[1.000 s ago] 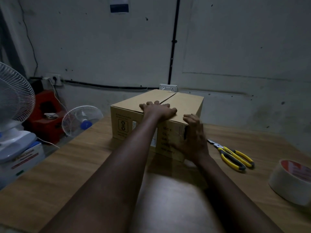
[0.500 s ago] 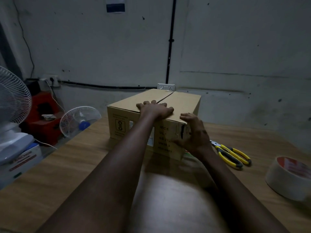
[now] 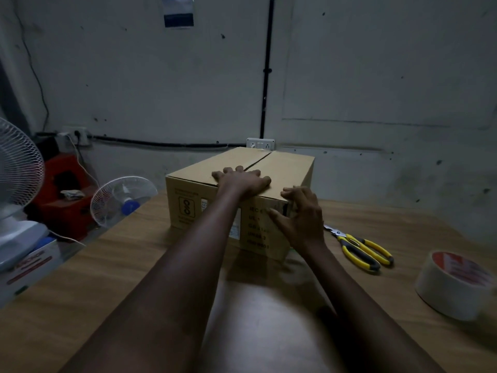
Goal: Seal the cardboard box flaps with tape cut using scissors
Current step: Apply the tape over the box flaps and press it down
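Note:
A brown cardboard box (image 3: 285,170) stands on the wooden table (image 3: 121,270), its top flaps folded shut with a dark seam between them. My left hand (image 3: 242,180) lies flat on the near part of the top, fingers spread across the seam. My right hand (image 3: 301,214) is at the box's near right corner, fingers bent over the top edge and thumb against the front face. Yellow-handled scissors (image 3: 360,247) lie on the table right of the box. A roll of pale tape (image 3: 454,284) with a red core label sits at the far right.
A small white fan (image 3: 121,200) and a red crate (image 3: 64,195) stand left of the table, with a larger fan (image 3: 18,168) and a white box (image 3: 27,265) nearer. A grey wall with sockets (image 3: 260,144) rises close behind the box.
My right hand has slid up from the box's front face to its near right corner, fingers now over the top edge. My left hand stays on top.

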`<state>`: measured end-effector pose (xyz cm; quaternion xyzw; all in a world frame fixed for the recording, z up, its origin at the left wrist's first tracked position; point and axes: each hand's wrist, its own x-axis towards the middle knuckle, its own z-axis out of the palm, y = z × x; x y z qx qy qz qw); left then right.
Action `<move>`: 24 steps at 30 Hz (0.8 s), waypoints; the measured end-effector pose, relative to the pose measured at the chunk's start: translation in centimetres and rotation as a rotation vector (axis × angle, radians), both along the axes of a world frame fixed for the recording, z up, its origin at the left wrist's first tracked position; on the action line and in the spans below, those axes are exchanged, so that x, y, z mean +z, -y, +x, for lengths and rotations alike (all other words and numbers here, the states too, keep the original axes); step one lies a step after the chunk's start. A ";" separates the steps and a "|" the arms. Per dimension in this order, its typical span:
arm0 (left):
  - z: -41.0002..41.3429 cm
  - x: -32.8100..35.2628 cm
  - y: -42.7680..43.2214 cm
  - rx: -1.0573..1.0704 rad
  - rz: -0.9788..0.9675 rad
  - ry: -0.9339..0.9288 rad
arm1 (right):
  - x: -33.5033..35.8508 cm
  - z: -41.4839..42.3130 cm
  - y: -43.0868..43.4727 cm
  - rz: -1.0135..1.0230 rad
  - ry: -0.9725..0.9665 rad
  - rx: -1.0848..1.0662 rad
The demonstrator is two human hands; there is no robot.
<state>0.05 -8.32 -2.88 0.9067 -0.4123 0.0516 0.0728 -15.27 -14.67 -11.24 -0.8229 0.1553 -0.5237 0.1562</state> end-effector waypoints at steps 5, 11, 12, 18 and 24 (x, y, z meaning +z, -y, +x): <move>-0.1 -0.1 0.1 0.000 0.005 0.007 | -0.7 -0.8 0.9 -0.018 -0.065 0.121; -0.2 0.1 0.0 0.003 0.006 -0.004 | -0.3 0.2 0.6 -0.089 -0.037 -0.041; -0.3 0.1 0.0 0.003 0.006 -0.006 | -0.2 0.2 0.6 -0.092 -0.040 -0.060; -0.3 0.0 -0.1 0.000 0.000 0.008 | 0.6 -0.6 0.7 0.001 -0.067 0.177; -0.1 -0.2 0.0 -0.009 -0.012 0.022 | 2.0 -0.9 1.7 0.074 -0.266 0.350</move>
